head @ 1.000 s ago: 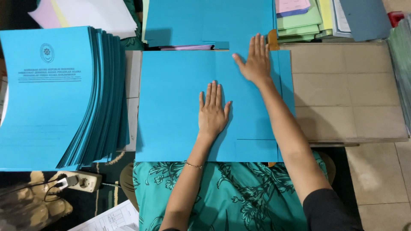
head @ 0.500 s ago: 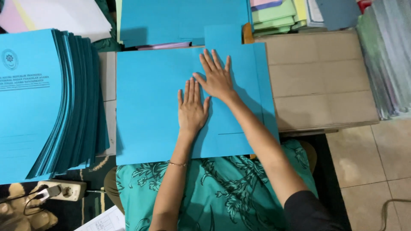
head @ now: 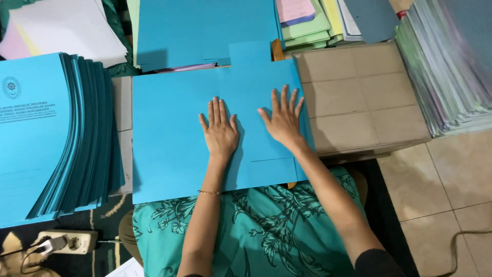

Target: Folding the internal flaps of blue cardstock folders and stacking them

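Note:
A large light-blue card folder [head: 169, 138] lies flat in front of me, its near edge over my lap. My left hand [head: 219, 131] rests palm down on the middle of it, fingers together and pointing away. My right hand [head: 284, 120] lies flat on the folder's right part, fingers slightly spread, close to the right edge. Neither hand grips anything. A narrow flap of the folder [head: 274, 169] shows below my right wrist.
A thick fanned stack of blue printed folders [head: 51, 138] stands at the left. More blue sheets [head: 205, 31] lie beyond. Pastel paper piles [head: 312, 23] and a tall paper stack [head: 451, 66] sit at right, by a brown tiled surface [head: 359, 102]. A power strip [head: 66, 241] lies bottom left.
My right hand has slid from the folder's far right corner back toward me and the right edge. The left hand has stayed flat on the middle. The view has shifted.

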